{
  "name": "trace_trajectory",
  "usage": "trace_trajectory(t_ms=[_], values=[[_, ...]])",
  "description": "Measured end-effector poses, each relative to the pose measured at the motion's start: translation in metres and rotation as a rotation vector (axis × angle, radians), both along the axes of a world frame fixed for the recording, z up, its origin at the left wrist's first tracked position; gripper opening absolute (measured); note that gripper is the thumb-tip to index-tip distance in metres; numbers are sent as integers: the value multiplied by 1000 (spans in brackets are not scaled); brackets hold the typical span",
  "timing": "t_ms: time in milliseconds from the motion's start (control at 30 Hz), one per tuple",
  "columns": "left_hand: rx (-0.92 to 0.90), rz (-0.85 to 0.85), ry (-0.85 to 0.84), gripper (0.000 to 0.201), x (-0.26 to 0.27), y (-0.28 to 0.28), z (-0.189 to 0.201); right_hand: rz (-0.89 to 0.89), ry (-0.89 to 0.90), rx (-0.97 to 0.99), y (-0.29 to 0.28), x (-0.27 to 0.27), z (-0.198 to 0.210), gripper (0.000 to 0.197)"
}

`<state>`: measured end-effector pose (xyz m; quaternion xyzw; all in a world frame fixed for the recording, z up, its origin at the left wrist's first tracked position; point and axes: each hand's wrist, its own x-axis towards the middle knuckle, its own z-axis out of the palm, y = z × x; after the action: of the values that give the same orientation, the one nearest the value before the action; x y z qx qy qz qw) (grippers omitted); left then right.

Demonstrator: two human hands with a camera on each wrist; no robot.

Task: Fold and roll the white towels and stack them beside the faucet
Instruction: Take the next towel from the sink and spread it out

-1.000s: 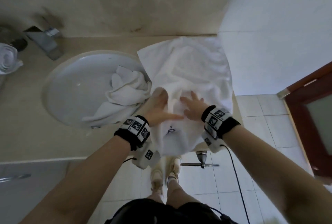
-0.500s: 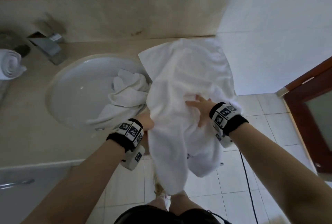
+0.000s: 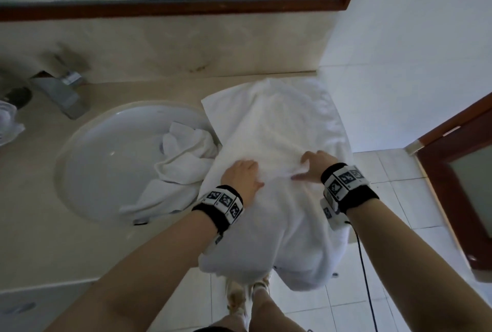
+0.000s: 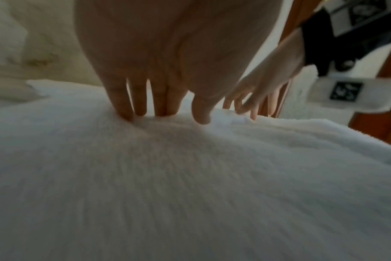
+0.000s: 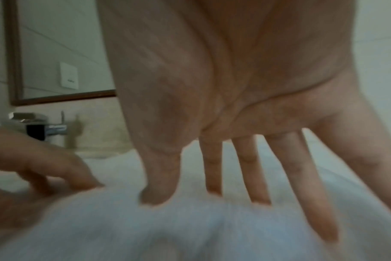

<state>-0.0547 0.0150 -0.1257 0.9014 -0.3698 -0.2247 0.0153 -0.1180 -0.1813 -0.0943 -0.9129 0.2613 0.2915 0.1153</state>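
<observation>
A large white towel [image 3: 279, 124] lies spread on the counter to the right of the sink, and its near part hangs over the front edge. My left hand [image 3: 242, 175] lies on the towel's left side, its straight fingers [image 4: 127, 106] pressing into the cloth [image 4: 190, 176]. My right hand [image 3: 314, 165] is close beside it to the right, with its spread fingers [image 5: 257, 176] touching the towel [image 5: 190, 229]. Neither hand grips the cloth. A second white towel [image 3: 186, 164] lies crumpled in the sink. A rolled white towel [image 3: 8, 124] sits at the far left, past the faucet [image 3: 61, 94].
The round white sink [image 3: 106, 161] fills the counter's middle. A wood-framed mirror [image 3: 186, 8] runs along the back wall. A white wall borders the counter on the right, with a brown door [image 3: 458, 172] beyond. Tiled floor lies below the counter's front edge.
My left hand was tucked under the towel's left edge half a second ago and now lies on top. My right hand has shifted slightly right. The towel lies flatter.
</observation>
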Motion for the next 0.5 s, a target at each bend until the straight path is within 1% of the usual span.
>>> trace_trajectory(t_ms=[33, 67, 133, 167, 200, 233, 267, 300, 333, 367, 433, 500], values=[[7, 17, -86, 46, 4, -3, 3, 5, 34, -33, -5, 7, 4, 59], [17, 40, -145, 42, 9, -7, 7, 9, 81, -61, -10, 14, 7, 58], [23, 64, -193, 41, 24, -16, 13, 10, 161, -86, -20, 26, 12, 56], [-1, 78, -189, 39, 34, -21, 13, -3, 155, -94, -27, 32, 13, 53], [-45, 98, -178, 37, 45, -24, 11, -27, 101, -105, -34, 38, 12, 49], [-94, 123, -163, 38, 57, -27, 9, -55, -2, -120, -40, 43, 10, 45], [-116, 147, -141, 46, 69, -31, 5, -77, -130, -121, -46, 49, 6, 44], [-102, 148, -108, 57, 80, -36, 3, -81, -232, -90, -50, 56, 1, 49], [-61, 127, -71, 67, 89, -42, -1, -48, -260, -22, -54, 63, -5, 60], [-8, 104, -26, 71, 96, -48, -5, 2, -204, 55, -55, 70, -11, 74], [37, 107, 87, 65, 108, -60, -12, 52, -38, 152, -58, 79, -18, 98], [-31, 192, 187, 59, 124, -71, -13, 51, 6, 176, -67, 83, -24, 108]])
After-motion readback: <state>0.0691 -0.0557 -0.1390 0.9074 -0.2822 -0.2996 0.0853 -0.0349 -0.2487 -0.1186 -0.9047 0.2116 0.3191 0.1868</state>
